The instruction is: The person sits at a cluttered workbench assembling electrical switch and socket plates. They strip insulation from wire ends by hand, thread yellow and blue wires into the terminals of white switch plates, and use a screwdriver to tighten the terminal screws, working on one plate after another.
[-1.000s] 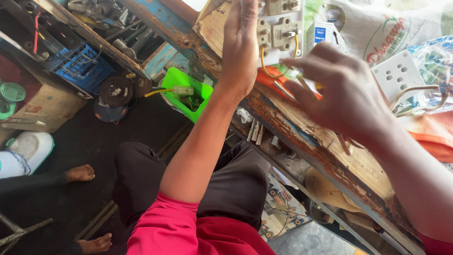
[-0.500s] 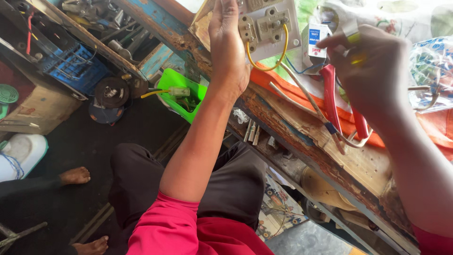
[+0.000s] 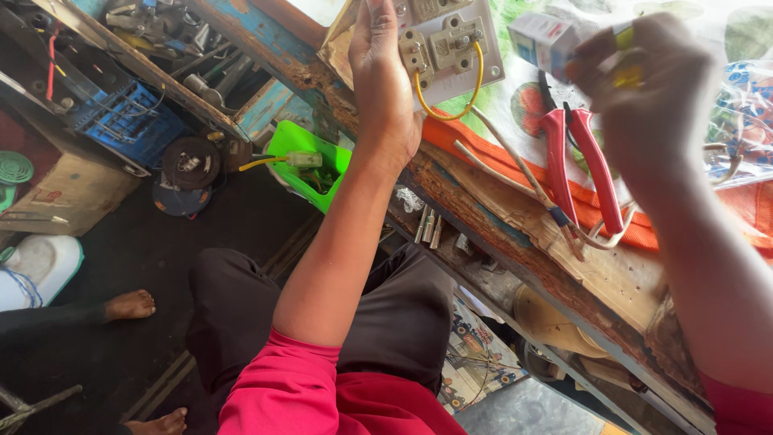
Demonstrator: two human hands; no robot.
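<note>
My left hand (image 3: pixel 385 76) holds a white switch-and-socket plate (image 3: pixel 449 44) face down on the workbench, its back terminals showing and a yellow wire loop (image 3: pixel 451 101) hanging from them. A pale flat cable (image 3: pixel 515 165) runs from the plate across the bench. My right hand (image 3: pixel 652 97) is raised above the bench, blurred, gripping a small yellow-handled tool (image 3: pixel 624 56), probably a screwdriver. Red-handled pliers (image 3: pixel 580 165) lie on the bench just under the right hand. A small white box (image 3: pixel 543 40) sits beside it.
The worn wooden workbench edge (image 3: pixel 515 234) carries an orange cloth strip (image 3: pixel 644 229) and a clear bag (image 3: pixel 737 121) of parts. A green bin (image 3: pixel 302 165), a blue crate (image 3: pixel 121 121), a cardboard box (image 3: pixel 68 189) and another person's bare feet (image 3: pixel 129 306) are on the dark floor.
My right hand has let the red pliers rest on the bench and risen with the yellow-handled tool. My left hand stays on the switch plate; the view shifted slightly.
</note>
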